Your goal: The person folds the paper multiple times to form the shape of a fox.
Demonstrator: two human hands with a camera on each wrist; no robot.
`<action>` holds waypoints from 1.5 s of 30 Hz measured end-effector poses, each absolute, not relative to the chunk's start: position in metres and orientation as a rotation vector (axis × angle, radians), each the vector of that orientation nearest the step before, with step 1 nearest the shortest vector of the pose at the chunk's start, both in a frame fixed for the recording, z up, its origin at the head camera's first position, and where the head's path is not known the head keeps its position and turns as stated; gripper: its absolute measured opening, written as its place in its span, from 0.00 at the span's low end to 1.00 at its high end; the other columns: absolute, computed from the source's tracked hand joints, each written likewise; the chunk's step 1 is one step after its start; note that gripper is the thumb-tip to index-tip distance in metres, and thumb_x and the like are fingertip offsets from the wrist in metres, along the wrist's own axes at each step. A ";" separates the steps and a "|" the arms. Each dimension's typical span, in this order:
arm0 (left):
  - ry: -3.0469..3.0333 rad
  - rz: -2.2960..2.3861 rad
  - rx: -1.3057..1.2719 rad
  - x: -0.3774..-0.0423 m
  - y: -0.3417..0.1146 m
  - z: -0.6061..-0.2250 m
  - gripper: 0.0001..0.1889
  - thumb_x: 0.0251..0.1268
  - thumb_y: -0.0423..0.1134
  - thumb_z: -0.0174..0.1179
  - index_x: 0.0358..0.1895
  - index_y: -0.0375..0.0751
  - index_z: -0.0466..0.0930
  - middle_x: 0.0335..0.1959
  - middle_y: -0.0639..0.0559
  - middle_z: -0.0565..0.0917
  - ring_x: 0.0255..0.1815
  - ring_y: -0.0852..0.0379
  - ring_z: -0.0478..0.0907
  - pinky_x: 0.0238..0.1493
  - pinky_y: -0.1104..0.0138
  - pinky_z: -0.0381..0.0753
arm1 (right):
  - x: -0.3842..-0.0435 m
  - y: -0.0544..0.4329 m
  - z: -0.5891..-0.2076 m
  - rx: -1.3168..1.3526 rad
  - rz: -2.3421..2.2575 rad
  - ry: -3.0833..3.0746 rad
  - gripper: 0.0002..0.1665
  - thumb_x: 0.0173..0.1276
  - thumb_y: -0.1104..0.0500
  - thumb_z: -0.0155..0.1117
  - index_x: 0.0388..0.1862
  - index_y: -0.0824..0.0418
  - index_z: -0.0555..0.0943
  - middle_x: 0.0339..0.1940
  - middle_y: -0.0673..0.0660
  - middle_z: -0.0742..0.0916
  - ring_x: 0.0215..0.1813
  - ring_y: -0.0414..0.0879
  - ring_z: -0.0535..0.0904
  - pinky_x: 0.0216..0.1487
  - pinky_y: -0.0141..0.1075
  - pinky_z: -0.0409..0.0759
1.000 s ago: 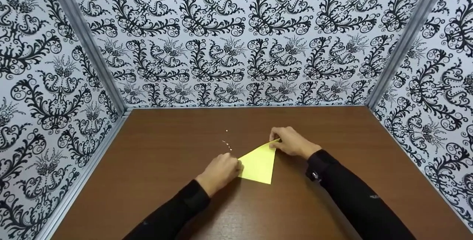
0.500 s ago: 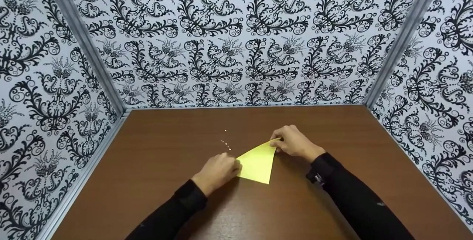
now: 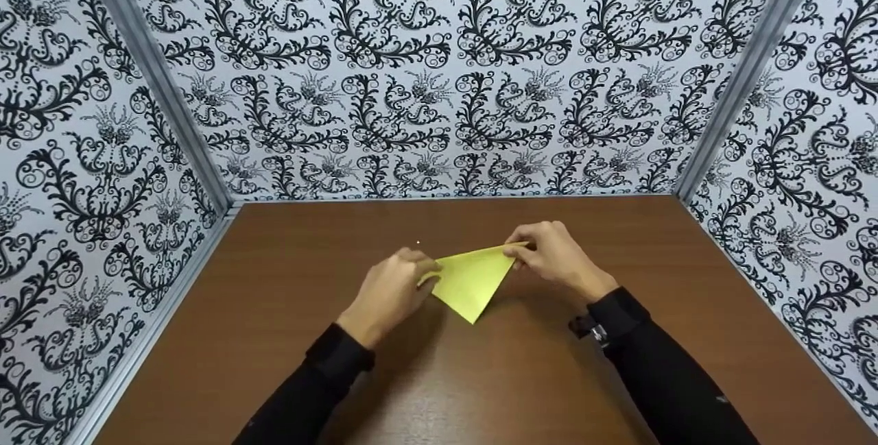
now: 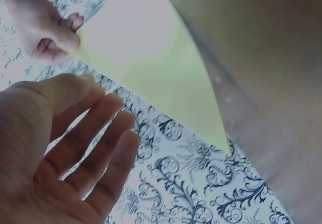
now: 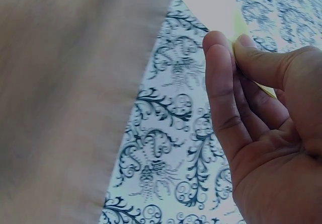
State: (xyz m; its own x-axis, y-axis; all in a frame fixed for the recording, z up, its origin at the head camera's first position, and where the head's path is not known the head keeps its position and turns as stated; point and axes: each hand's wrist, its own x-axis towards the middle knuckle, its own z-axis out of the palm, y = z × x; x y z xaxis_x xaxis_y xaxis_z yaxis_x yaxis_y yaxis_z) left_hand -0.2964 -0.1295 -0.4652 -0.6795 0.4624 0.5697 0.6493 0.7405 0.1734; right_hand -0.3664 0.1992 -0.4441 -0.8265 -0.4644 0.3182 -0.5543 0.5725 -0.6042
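A yellow sheet of paper [image 3: 472, 282] is raised off the brown table, one of its corners pointing down toward the person. My right hand [image 3: 559, 260] pinches its upper right corner between thumb and fingers; the right wrist view shows the paper [image 5: 214, 7] between thumb [image 5: 261, 63] and fingertips. My left hand [image 3: 391, 291] is at the sheet's left edge. In the left wrist view, my left hand [image 4: 75, 133] has loosely bent, spread fingers with nothing gripped, and the paper [image 4: 151, 58] extends beyond them. Whether the left fingertips touch the sheet is hard to tell.
The brown wooden table [image 3: 302, 239] carries a tiny white speck [image 3: 418, 242] beyond the left hand. Patterned black-and-white walls [image 3: 439, 88] enclose the back and sides, with grey metal posts [image 3: 161, 81] at the corners.
Both hands have moved up and away from the person, the left one most. The left fist has loosened. The sheet has lifted and turned, so its near corner now points down.
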 end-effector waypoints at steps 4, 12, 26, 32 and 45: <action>-2.329 -0.521 -0.796 -0.300 -0.128 -0.454 0.12 0.73 0.34 0.82 0.56 0.44 0.98 0.51 0.50 0.98 0.50 0.49 0.93 0.49 0.58 0.97 | -0.358 0.198 -0.437 0.854 1.181 -2.621 0.04 0.81 0.61 0.79 0.49 0.60 0.96 0.39 0.57 0.99 0.33 0.38 0.92 0.35 0.34 0.93; -2.249 -0.502 -0.761 -0.306 -0.123 -0.443 0.17 0.72 0.38 0.84 0.61 0.46 0.97 0.54 0.51 0.98 0.52 0.48 0.92 0.53 0.55 0.94 | -0.340 0.199 -0.429 0.866 1.286 -2.474 0.05 0.81 0.61 0.79 0.48 0.61 0.96 0.36 0.57 0.98 0.34 0.49 0.96 0.37 0.35 0.95; -2.289 -0.529 -0.714 -0.297 -0.114 -0.435 0.11 0.76 0.48 0.80 0.55 0.52 0.99 0.47 0.55 0.99 0.45 0.54 0.96 0.47 0.58 0.95 | -0.319 0.203 -0.429 1.007 1.373 -2.234 0.03 0.80 0.64 0.79 0.48 0.61 0.96 0.37 0.58 0.98 0.35 0.53 0.97 0.38 0.44 0.97; -2.277 -0.575 -0.750 -0.294 -0.114 -0.434 0.07 0.78 0.48 0.77 0.46 0.52 1.00 0.39 0.56 0.98 0.36 0.58 0.95 0.38 0.62 0.94 | -0.319 0.205 -0.431 1.011 1.318 -2.230 0.03 0.79 0.64 0.80 0.48 0.61 0.96 0.38 0.58 0.98 0.36 0.48 0.97 0.39 0.39 0.96; -2.302 -0.582 -0.785 -0.289 -0.109 -0.432 0.06 0.78 0.45 0.78 0.45 0.49 1.01 0.38 0.55 0.99 0.34 0.56 0.95 0.36 0.60 0.94 | -0.308 0.192 -0.424 1.011 0.730 -2.231 0.16 0.72 0.60 0.87 0.56 0.61 0.95 0.54 0.58 0.97 0.55 0.52 0.97 0.59 0.46 0.97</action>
State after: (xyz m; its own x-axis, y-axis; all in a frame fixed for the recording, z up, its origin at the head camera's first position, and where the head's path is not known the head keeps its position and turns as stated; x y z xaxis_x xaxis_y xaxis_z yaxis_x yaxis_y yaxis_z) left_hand -0.2885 -0.1088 -0.4319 -0.6242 0.3819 0.6815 0.6598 0.7249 0.1981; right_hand -0.3077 0.1923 -0.4237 -0.5462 -0.4752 0.6898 -0.7911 0.5633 -0.2384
